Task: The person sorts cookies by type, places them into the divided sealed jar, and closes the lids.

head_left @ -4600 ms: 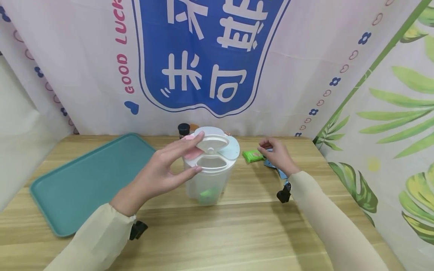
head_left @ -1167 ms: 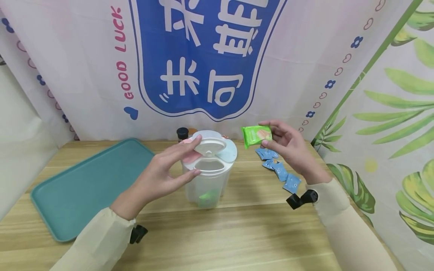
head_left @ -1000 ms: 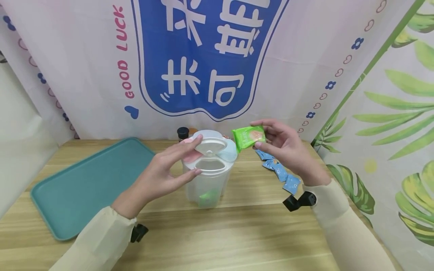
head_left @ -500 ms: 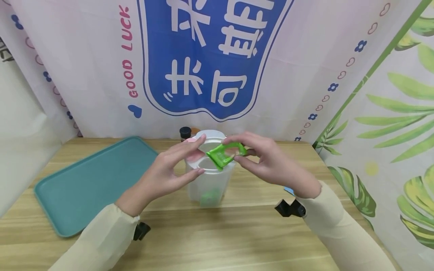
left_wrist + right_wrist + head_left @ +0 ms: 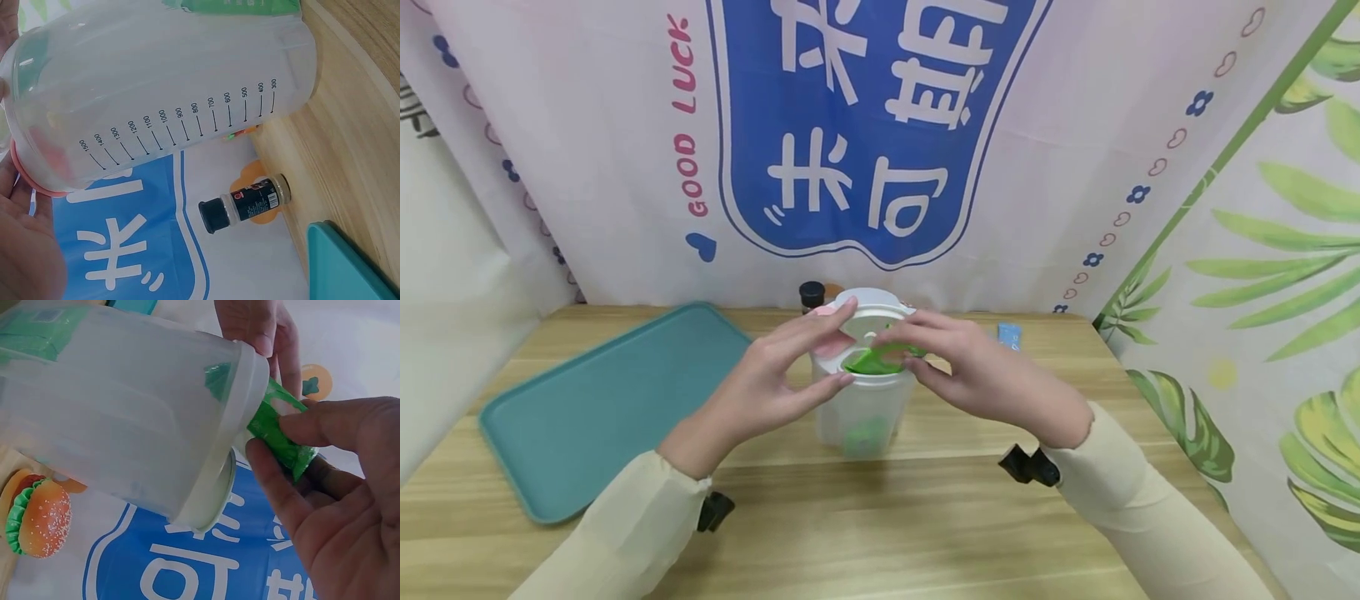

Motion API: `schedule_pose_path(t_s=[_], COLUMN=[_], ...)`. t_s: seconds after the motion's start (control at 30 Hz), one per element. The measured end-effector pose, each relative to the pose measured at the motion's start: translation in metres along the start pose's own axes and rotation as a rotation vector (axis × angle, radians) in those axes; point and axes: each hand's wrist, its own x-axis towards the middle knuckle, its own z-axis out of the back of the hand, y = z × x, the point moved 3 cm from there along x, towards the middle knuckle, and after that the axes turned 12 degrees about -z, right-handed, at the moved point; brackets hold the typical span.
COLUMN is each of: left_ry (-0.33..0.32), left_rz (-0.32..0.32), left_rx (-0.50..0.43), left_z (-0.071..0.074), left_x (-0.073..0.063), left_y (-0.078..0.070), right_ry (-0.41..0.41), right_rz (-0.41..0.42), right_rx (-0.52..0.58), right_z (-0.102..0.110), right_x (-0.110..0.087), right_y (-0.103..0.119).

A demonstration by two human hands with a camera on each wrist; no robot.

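A clear plastic storage container [image 5: 850,404] stands upright on the table, its white lid [image 5: 867,297] having one flap raised over an opening. My left hand [image 5: 760,379] holds the lid from the left, thumb at the front rim and forefinger by the raised flap. Between thumb and fingers, my right hand [image 5: 992,375] pinches a green snack packet [image 5: 275,422]. One end of that packet is inside the opening, showing through the wall in the right wrist view; the other end sticks out. More green packaging [image 5: 867,435] lies at the container's bottom.
A teal tray [image 5: 610,417] lies at the left. Behind the container stands a black-capped seasoning bottle [image 5: 244,203]. A toy hamburger [image 5: 44,515] sits behind the container too. One blue sachet [image 5: 1009,335] shows beyond my right hand, at the back right.
The right hand picked up the green packet from the right of the table, carried it left to the container and tilted it into the opening. The left hand has stayed at the lid.
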Motion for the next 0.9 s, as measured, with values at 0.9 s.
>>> schedule_pose_path(t_s=[0.9], left_ry=[-0.004], left_rz=[0.003], left_rx=[-0.009], left_z=[0.001], left_x=[-0.001], left_y=[0.001], right_ry=[0.008], right_rz=[-0.03], right_rx=[0.003], right_z=[-0.011], right_x=[0.005], right_y=[-0.001])
